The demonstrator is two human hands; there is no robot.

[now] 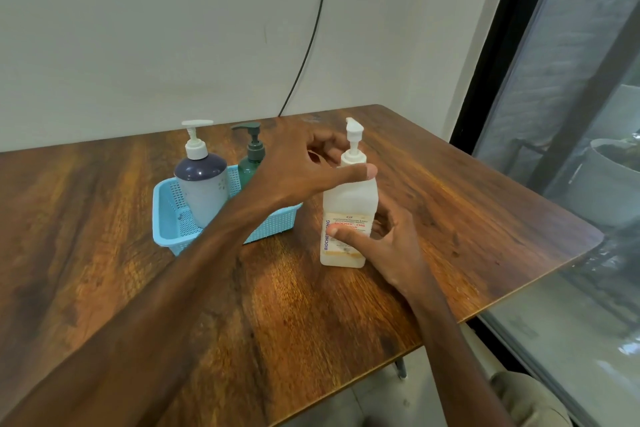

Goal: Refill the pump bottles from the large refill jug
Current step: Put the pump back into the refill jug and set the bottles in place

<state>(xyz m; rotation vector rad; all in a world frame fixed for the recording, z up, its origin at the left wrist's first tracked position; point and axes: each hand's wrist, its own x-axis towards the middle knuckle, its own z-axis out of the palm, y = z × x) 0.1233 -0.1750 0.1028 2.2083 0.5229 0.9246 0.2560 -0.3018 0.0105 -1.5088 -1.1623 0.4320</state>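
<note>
Wood-grain table [450,191]: brown top carrying everything, running from the near left to the far right corner by a dark-framed window.
White bottle [348,204]: translucent square pump bottle standing upright on the table, right of centre; a printed label is covering its lower half; a thin layer of pale liquid is showing at the bottom.
Pump head [354,130]: white, sitting on the bottle's neck, nozzle pointing toward the far side.
Left hand [304,170]: reaching across from the near left, fingers loosely spread, thumb lying against the bottle's shoulder just below the collar; other fingers curling behind the neck, grip not closed.
Right hand [384,239]: coming in from the near right, thumb pressing on the label front, fingers wrapping round the bottle's right side, steadying the body.
Blue basket [173,218]: perforated plastic, sitting left of the white bottle, partly hidden by the left forearm.
Navy-and-grey bottle [202,184]: standing in the basket, white pump on top.
Green bottle [251,163]: standing in the basket's far right corner, dark pump.
Black cable [311,35]: hanging down the far wall.
</note>
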